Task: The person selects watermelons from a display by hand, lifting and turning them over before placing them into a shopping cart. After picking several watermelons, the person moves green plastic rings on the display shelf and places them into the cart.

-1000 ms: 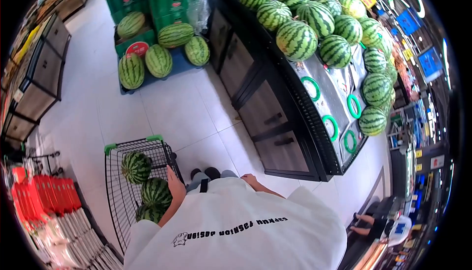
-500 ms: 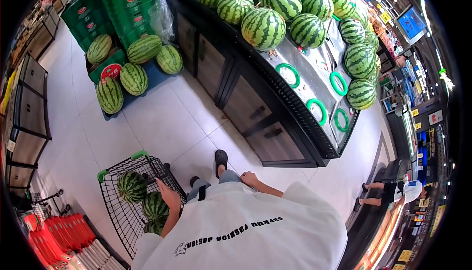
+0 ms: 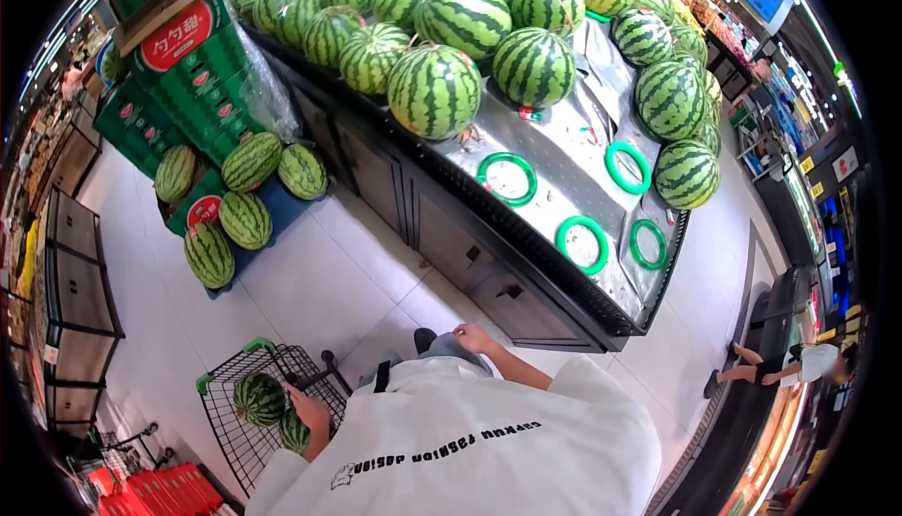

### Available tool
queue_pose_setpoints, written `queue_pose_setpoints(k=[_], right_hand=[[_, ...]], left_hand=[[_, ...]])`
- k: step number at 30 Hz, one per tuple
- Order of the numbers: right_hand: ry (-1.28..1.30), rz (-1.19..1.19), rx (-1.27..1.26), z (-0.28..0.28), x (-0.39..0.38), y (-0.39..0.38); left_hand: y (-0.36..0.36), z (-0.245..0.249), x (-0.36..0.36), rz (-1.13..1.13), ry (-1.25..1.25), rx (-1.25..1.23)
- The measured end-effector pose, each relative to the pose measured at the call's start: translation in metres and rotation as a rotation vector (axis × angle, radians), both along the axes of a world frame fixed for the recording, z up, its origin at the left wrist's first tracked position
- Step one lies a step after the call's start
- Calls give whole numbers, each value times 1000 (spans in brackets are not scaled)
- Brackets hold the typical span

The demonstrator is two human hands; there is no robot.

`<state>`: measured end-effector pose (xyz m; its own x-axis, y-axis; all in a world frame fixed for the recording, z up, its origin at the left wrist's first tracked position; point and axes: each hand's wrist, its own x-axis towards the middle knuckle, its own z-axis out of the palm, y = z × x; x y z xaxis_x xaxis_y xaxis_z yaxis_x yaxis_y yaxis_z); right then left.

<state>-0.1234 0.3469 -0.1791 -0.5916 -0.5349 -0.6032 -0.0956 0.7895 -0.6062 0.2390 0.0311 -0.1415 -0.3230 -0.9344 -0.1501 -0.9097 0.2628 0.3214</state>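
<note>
At the cart rim: left hand rests on it, can't tell if fingers wrap.
Watermelons sit loose just ahead of that hand; one-handed shove risks rolling fruit, a swerving cart. Right hand empty, loosely uncurled, well apart.

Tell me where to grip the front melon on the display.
Front melon: round and smooth, no handle, so cradle it low on both flanks, just under the widest girth. Come from the aisle side; other melons crowd it behind, and nothing stands between it and the display edge.
</note>
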Motion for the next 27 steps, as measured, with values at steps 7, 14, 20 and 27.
queue_pose_setpoints(k=[7, 14, 20, 27], right_hand=[[148, -259, -406, 136, -69, -14], [141, -597, -832, 216, -139, -10], [244, -759, -958, 253, -203, -8], [468, -875, -897, 272, -293, -23]], left_hand=[[-18, -3, -103, 48, -133, -53], [-55, 7, -251, -325, 94, 116], [-40, 115, -423, -571, 770, 224], [-20, 229, -540, -919, 1191, 252]])
